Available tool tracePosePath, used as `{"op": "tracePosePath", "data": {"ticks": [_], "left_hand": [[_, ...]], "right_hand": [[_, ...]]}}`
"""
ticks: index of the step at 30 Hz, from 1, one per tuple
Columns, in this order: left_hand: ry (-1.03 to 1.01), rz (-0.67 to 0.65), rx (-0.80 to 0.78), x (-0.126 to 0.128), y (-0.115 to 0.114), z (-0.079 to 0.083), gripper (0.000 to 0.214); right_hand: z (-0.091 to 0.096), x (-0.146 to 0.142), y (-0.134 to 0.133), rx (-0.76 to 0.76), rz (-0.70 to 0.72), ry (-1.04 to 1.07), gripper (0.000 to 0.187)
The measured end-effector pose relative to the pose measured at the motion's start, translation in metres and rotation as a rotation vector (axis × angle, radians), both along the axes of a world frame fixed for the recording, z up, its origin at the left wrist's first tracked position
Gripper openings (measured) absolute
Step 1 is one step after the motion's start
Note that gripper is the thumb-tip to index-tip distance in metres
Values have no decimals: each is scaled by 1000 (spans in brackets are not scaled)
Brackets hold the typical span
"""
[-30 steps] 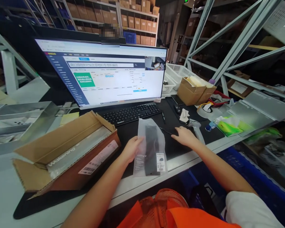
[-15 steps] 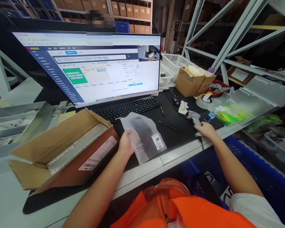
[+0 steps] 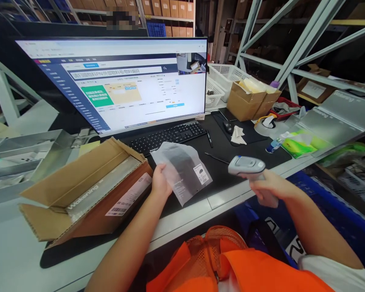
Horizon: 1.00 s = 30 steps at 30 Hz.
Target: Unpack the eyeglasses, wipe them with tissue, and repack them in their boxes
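My left hand (image 3: 162,182) grips the left edge of a frosted plastic bag (image 3: 182,172) with something dark inside. A white label (image 3: 200,173) with a small dark picture and a code sits on the bag's right part. My right hand (image 3: 269,187) is wrapped round the handle of a grey barcode scanner (image 3: 247,165), raised over the desk's front edge. The scanner's head points left, towards the bag. Just left of my left hand stands an open cardboard box (image 3: 88,198) holding clear packages printed "Wakening".
Behind the bag lie a black keyboard (image 3: 167,136) and a large monitor (image 3: 115,85). A pen (image 3: 209,138), a mouse (image 3: 228,127) and crumpled tissue (image 3: 237,135) rest on the dark mat. Further right are a small cardboard box (image 3: 245,101), a blue bottle (image 3: 273,144) and white baskets (image 3: 228,75).
My right hand has lifted the scanner from the desk, bringing it nearer to me and turning its head left. The bag stays in my left hand, nearly unmoved.
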<state>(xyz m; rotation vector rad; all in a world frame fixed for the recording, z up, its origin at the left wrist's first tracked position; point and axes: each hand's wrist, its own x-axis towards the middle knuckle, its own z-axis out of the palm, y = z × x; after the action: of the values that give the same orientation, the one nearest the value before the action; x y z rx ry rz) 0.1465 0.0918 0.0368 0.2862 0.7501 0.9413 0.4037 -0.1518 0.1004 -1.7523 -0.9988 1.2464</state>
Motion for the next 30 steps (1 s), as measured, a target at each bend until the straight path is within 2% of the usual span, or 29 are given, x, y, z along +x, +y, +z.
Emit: {"op": "tracePosePath", "data": {"ticks": [2,4,7,10,13,17,20,23,25,27,28,30], "left_hand": [[2,10,-4,0,1,-1,40],[2,16,-10,0,1,0,40],[-9,12,-12,-1,2,0,40],[-36,2,-7,-2,4,-1,42],[-66,-18,-17,-4,5,-2,43],[-61,-62,-47,-5,3,-2,41],[-62,-88,-28,-6,0,1,42],[-88,-93,0,-9,-1,3,44],[-97,-81,12,-11,-1,4,44],[-93,-72,18,-12,-2,4,44],[-87,-69,18,-13,-2,4,44],[-70,-60,16,-14,-2,3,42]], "right_hand": [[-1,-19,-1,-140,97,-51,19],[-3,-31,-1,-207,139,-98,12],[-2,-35,-4,-221,161,-102,10],[-2,-25,-10,-177,108,-30,16],[-9,0,-8,-104,-11,-22,30],[-32,44,22,-45,-385,-155,48],[-52,74,48,-66,-490,-410,46],[-62,89,58,-110,-560,-677,45],[-60,83,58,-69,-631,-887,42],[-52,61,58,101,-634,-1017,38],[-46,43,60,209,-574,-978,37],[-33,2,70,351,-302,-646,39]]}}
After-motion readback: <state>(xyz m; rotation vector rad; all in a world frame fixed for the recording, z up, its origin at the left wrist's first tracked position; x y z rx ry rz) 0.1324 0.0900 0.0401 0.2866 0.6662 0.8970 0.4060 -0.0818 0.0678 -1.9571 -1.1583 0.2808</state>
